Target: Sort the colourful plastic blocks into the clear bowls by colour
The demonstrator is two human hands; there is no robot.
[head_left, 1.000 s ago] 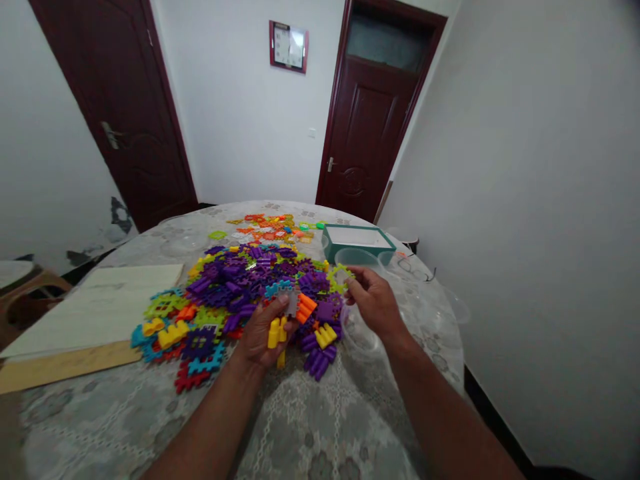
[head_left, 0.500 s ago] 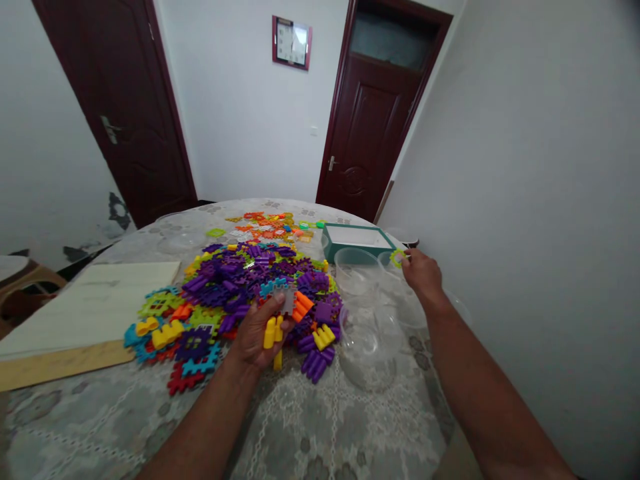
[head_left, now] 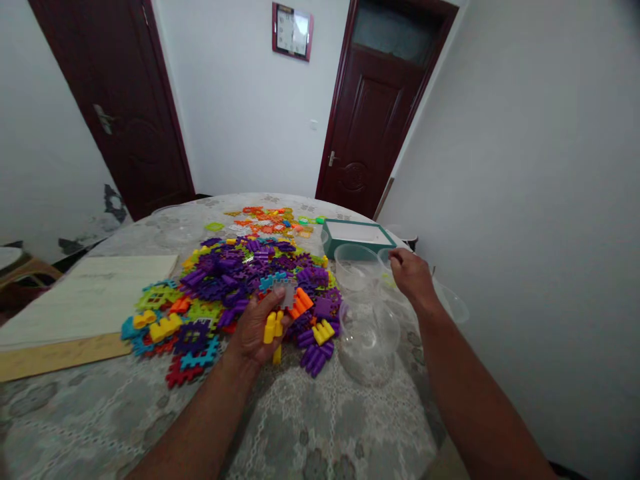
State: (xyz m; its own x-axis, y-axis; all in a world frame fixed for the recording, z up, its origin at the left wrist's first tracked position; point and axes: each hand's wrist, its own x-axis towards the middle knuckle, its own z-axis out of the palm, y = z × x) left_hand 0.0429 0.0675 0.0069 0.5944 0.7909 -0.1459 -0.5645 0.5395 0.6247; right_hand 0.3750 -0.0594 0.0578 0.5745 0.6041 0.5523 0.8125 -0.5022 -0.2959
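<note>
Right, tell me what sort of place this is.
Most likely a room in a private home, perhaps a dining room: there is a round table under a patterned cover, dark red panel doors, and a square wall clock.

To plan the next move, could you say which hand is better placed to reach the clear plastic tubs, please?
Probably the right hand: it is beside the clear plastic tubs; the left hand is over the coloured pile, holding a yellow piece.
</note>
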